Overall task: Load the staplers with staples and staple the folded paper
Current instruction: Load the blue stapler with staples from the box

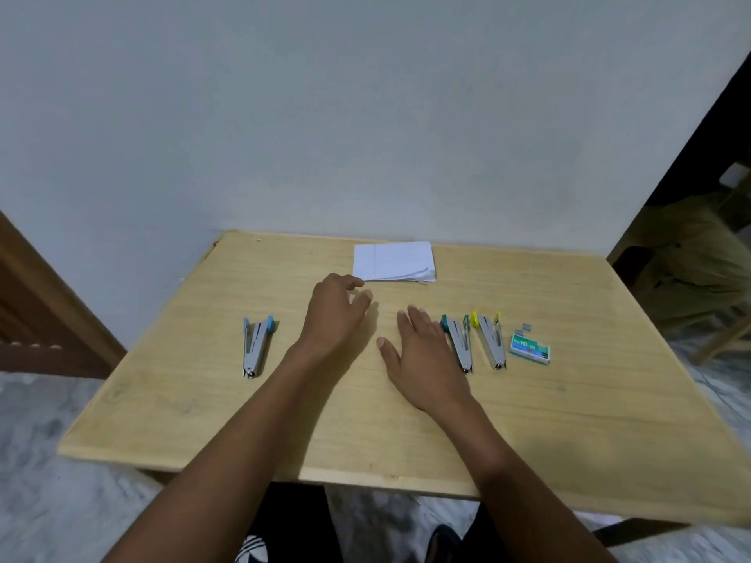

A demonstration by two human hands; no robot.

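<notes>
Three small metal staplers lie opened in a V on the wooden table (211, 400). The blue stapler (256, 345) is at the left, the teal stapler (460, 343) and the yellow stapler (491, 340) at the right. A green staple box (530, 349) lies beside the yellow one, with loose staple strips (524, 328) just behind it. A folded white paper (394, 261) rests at the table's far edge. My left hand (334, 310) hovers near the paper's front left corner, fingers loosely bent, holding nothing. My right hand (422, 351) lies flat on the table, next to the teal stapler.
A pale wall stands right behind the table. A wooden door frame (44, 310) is at the left and wooden furniture (699, 258) at the right. My knees (292, 526) show below the table's front edge, over a marble floor.
</notes>
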